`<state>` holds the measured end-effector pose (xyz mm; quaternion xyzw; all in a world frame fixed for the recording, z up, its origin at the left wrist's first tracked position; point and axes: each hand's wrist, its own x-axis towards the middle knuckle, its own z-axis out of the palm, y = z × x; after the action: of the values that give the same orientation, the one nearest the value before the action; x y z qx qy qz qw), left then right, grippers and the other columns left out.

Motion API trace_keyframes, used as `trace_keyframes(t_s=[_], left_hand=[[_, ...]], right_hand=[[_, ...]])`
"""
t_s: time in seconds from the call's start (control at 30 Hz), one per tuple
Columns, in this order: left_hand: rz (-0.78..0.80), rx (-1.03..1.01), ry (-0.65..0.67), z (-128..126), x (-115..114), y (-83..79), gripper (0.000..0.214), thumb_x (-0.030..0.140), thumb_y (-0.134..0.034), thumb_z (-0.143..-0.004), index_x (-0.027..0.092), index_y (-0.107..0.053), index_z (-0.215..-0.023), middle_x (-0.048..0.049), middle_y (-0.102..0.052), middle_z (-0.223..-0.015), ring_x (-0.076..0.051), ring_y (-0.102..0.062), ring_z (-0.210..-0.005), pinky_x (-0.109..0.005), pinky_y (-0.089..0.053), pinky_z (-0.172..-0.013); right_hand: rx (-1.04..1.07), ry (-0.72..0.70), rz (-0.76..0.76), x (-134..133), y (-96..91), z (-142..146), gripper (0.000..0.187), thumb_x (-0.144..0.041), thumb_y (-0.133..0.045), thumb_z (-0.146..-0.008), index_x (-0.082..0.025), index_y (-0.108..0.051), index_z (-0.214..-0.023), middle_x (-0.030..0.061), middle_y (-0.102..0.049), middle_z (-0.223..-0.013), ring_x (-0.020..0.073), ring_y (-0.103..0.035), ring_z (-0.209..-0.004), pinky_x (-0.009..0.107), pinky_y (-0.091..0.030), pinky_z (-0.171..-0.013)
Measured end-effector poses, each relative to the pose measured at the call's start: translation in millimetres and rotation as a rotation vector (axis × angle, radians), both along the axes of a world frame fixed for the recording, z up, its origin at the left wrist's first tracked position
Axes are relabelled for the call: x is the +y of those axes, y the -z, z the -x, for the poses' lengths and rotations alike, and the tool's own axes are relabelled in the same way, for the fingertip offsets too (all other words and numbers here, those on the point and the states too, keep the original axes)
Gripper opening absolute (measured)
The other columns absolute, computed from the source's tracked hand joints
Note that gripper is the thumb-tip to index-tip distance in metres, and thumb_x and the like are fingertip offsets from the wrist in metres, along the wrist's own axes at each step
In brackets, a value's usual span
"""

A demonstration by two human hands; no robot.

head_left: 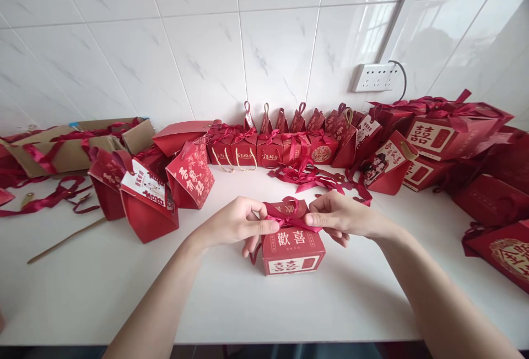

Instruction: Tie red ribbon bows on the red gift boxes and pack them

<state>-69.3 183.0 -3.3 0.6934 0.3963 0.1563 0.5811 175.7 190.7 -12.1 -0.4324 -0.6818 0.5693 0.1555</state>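
A red gift box with white Chinese lettering sits upright on the white table, near its front edge. Across its top lies a dark-red ribbon tied in a bow. My left hand pinches the bow's left loop between thumb and fingers, beside the box's upper left edge. On the other side my right hand pinches the right loop, thumb on top. A ribbon tail hangs by the box's left side, under my left hand. Some of my fingertips are hidden behind the ribbon.
Loose red ribbons lie behind the box. Small red boxes line the tiled wall. Taller pointed boxes stand left, near a cardboard carton and a thin brown strip. Larger boxes are stacked right, below a power strip.
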Motion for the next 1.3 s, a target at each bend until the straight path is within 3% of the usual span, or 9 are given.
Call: trace_keyframes(t_s=[0.23, 0.57, 0.8, 1.07, 1.2, 1.3], left_hand=[[0.007, -0.032, -0.005, -0.6, 3.4, 1.7, 0.027, 0.033, -0.053, -0.086, 0.016, -0.051, -0.065, 0.0025, -0.059, -0.044, -0.008, -0.053, -0.043, -0.019, -0.039, -0.051], [-0.007, -0.061, 0.064, 5.0, 11.0, 5.7, 0.027, 0.03, -0.055, -0.082, 0.015, -0.053, -0.06, 0.0024, -0.057, -0.045, -0.008, -0.051, -0.046, -0.02, -0.041, -0.055], [-0.087, -0.035, 0.107, 7.9, 13.4, 5.7, 0.03, 0.027, -0.056, -0.08, 0.015, -0.052, -0.053, 0.0033, -0.048, -0.043, -0.008, -0.045, -0.047, -0.02, -0.034, -0.05], [-0.123, 0.052, 0.142, 12.5, 16.7, 8.3, 0.032, 0.036, -0.057, -0.079, 0.014, -0.05, -0.056, 0.0044, -0.045, -0.048, -0.005, -0.035, -0.043, -0.021, -0.023, -0.044], [-0.153, -0.015, -0.005, 12.8, 19.1, 12.0, 0.036, 0.045, -0.06, -0.076, 0.016, -0.045, -0.06, 0.0029, -0.046, -0.061, -0.008, -0.042, -0.054, -0.022, -0.036, -0.053], [-0.289, -0.027, -0.145, 10.8, 17.2, 16.2, 0.048, 0.053, -0.071, -0.062, 0.018, -0.05, -0.086, 0.002, -0.045, -0.077, -0.011, -0.046, -0.067, -0.025, -0.042, -0.063]], right_hand=[[0.03, -0.102, 0.032, 4.3, 1.0, -5.9, 0.046, -0.052, -0.07, -0.071, -0.018, -0.042, -0.057, -0.0085, -0.044, -0.043, 0.0047, -0.044, -0.034, 0.016, -0.034, -0.035], [0.29, -0.174, 0.07, 16.1, 12.8, -9.9, 0.038, -0.037, -0.066, -0.079, -0.017, -0.042, -0.057, -0.0099, -0.037, -0.045, 0.0027, -0.039, -0.034, 0.016, -0.029, -0.033], [0.333, -0.179, 0.088, 20.7, 14.9, -13.1, 0.039, -0.031, -0.068, -0.077, -0.017, -0.04, -0.055, -0.0097, -0.037, -0.048, 0.0018, -0.037, -0.035, 0.015, -0.026, -0.031], [0.315, -0.206, 0.081, 24.1, 21.2, -19.4, 0.038, -0.032, -0.072, -0.073, -0.017, -0.042, -0.055, -0.0086, -0.041, -0.049, 0.0025, -0.039, -0.034, 0.016, -0.024, -0.031], [0.275, -0.094, 0.028, 29.0, 23.2, -22.9, 0.045, -0.047, -0.07, -0.074, -0.017, -0.042, -0.053, -0.0088, -0.037, -0.043, 0.0043, -0.038, -0.036, 0.019, -0.026, -0.035], [0.308, 0.195, 0.021, 36.4, 26.8, -22.8, 0.05, -0.062, -0.062, -0.074, -0.018, -0.044, -0.059, -0.0104, -0.03, -0.041, 0.0048, -0.035, -0.033, 0.02, -0.025, -0.035]])
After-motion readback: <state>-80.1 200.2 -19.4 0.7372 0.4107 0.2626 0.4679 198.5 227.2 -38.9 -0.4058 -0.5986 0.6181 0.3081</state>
